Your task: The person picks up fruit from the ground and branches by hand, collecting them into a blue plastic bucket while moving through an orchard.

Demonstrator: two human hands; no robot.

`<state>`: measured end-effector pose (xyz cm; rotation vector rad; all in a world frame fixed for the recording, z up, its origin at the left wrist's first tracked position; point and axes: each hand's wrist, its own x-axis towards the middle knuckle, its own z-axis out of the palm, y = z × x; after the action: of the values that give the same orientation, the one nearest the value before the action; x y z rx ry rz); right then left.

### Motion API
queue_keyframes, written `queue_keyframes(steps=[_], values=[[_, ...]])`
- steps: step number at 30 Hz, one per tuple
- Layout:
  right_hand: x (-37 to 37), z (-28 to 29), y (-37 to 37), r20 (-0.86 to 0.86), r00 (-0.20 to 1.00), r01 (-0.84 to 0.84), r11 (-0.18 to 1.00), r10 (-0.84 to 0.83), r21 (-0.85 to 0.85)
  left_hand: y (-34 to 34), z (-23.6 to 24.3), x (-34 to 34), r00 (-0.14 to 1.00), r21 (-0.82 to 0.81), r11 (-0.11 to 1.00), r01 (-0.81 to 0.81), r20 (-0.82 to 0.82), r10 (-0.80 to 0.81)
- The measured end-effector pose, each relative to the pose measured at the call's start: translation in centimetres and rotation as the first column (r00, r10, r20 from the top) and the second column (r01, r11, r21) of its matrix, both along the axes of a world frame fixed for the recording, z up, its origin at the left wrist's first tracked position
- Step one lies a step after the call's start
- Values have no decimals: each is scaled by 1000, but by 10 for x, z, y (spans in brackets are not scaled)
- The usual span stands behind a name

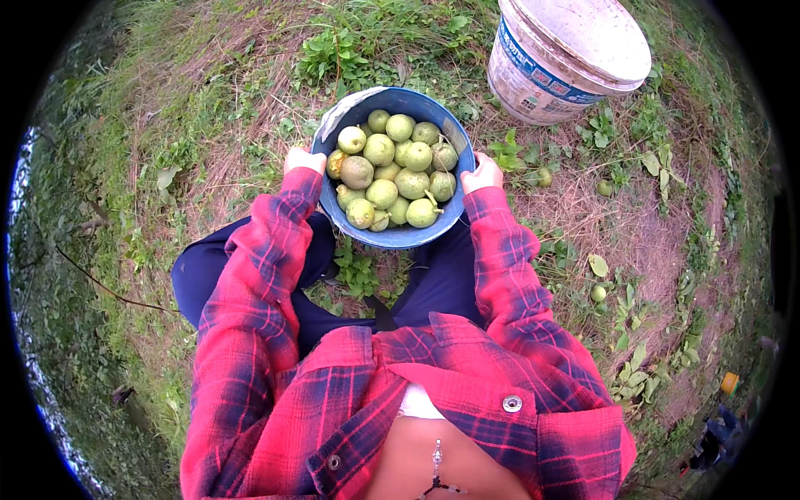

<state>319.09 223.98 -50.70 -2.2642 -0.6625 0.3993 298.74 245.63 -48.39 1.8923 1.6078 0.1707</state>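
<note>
A blue bucket (392, 241) full of round green fruits (379, 150) is in front of me, over my dark-clad legs; a few fruits have brownish or orange patches, and a pale, scuffed patch shows on the bucket's upper left rim. My left hand (305, 160) grips the bucket at its left side, with the fingers closed on it. My right hand (482, 173) holds the opposite side, also closed on the bucket. Both forearms are in red plaid sleeves.
A larger white bucket with a blue band (554, 71) stands at the upper right. Loose green fruits (598, 293) lie on the grassy ground (225, 125) to the right. A thin branch (117, 287) is at the left, and a small yellow object (728, 383) sits at the lower right.
</note>
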Motion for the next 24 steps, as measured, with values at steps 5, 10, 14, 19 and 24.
queue_keyframes(steps=[5, 10, 14, 19, 24], values=[[11, 4, -37, -190, 963, 202, 978, -189, 54, 8, 24, 51, 975, 86, 977, 194, 92, -201], [13, 41, -66, -263, 931, 300, 941, -253, 155, 27, 39, 116, 925, -72, 941, 329, 224, -306], [39, 25, -100, -648, 761, 228, 947, -30, 224, 34, -6, 156, 817, 56, 843, 535, 220, -533], [168, -108, -149, -324, 877, 416, 899, -356, 138, 42, -5, 178, 797, 92, 803, 589, 100, -596], [223, -170, -131, -79, 963, 194, 870, -256, -453, 29, 9, 186, 785, 114, 778, 618, -24, -620]])
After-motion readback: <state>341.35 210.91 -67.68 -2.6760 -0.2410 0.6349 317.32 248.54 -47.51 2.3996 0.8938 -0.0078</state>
